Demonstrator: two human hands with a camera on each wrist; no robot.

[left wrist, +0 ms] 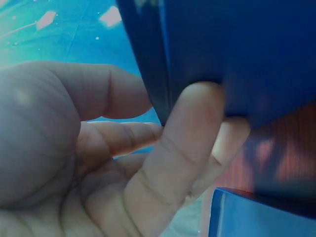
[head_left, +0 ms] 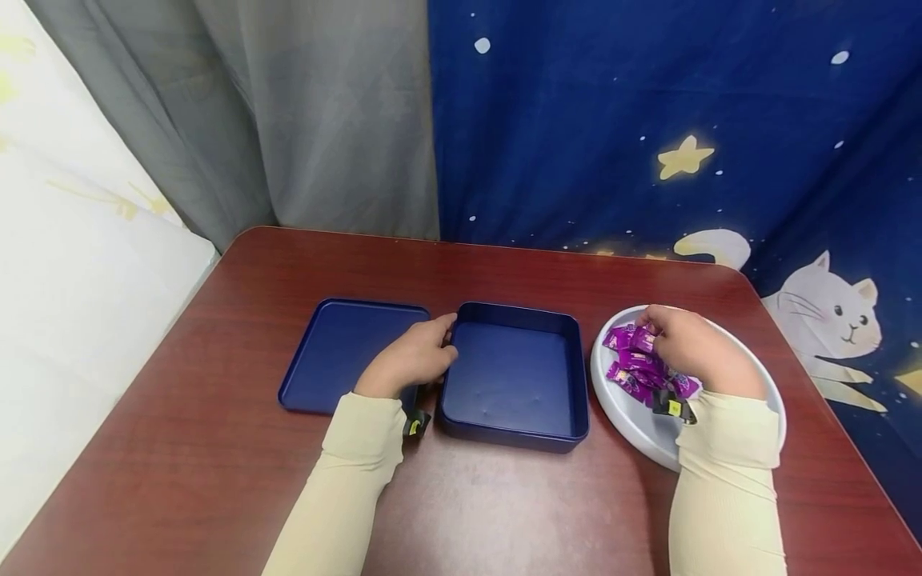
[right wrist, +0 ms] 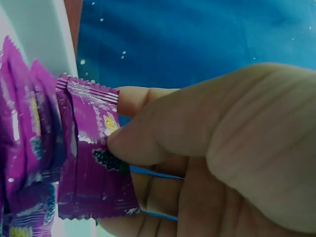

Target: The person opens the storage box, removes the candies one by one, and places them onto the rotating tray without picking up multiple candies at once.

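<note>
In the head view, my left hand [head_left: 414, 356] is at the left wall of a square, open dark-blue box [head_left: 515, 372]. The left wrist view shows its thumb at the rim and bent fingers [left wrist: 192, 113] pressed against the outer wall. Over a round white plate [head_left: 648, 436] on the right is my right hand [head_left: 691, 344]. Its thumb and fingers pinch a purple candy [right wrist: 89, 182] in a shiny wrapper with a berry picture, seen close in the right wrist view. More wrapped candies [head_left: 634, 380] lie heaped on the plate beside it.
A flat blue lid [head_left: 356, 348] with a low rim lies left of the box, partly behind my left hand. All stand on a reddish-brown table [head_left: 238, 464]. Grey and blue curtains [head_left: 576, 128] hang behind the table's far edge.
</note>
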